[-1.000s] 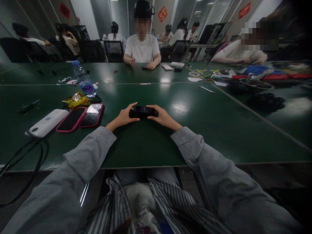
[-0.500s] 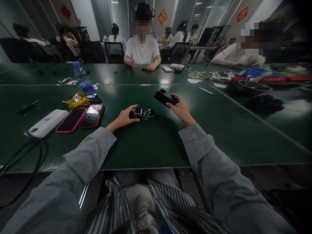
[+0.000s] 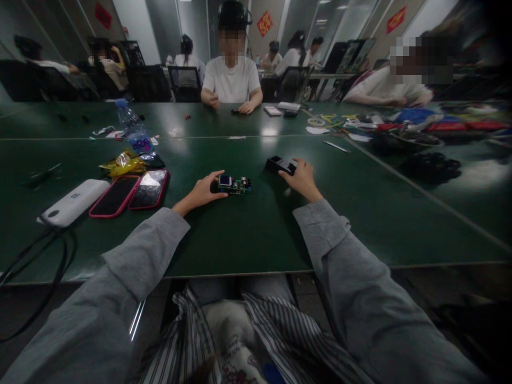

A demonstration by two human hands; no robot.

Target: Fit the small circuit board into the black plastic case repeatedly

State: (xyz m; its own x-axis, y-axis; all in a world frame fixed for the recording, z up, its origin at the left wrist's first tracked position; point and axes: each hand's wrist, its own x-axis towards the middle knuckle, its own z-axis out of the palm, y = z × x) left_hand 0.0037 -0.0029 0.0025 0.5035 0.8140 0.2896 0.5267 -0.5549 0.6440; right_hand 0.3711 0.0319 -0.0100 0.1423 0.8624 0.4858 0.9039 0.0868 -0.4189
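In front of me on the green table [image 3: 240, 240] is a green circuit board [image 3: 239, 184] with a small screen at its left end. My left hand [image 3: 205, 191] grips that left end between thumb and fingers. Farther right, my right hand [image 3: 301, 176] is closed around the right end of a black plastic cover [image 3: 277, 164]. The cover lies at or just above the tabletop, apart from the board; whether it touches the table I cannot tell.
Two red-cased phones [image 3: 149, 189] and a white power bank [image 3: 74, 201] with black cables lie left. Behind them are a yellow wrapper [image 3: 122, 164] and a water bottle [image 3: 134, 128]. Cables and bags [image 3: 424, 117] are heaped far right. A person [image 3: 232, 80] sits opposite.
My right hand has lifted the black cover off the circuit board, carried it right and lowered it toward the table. My left hand has stayed on the board.
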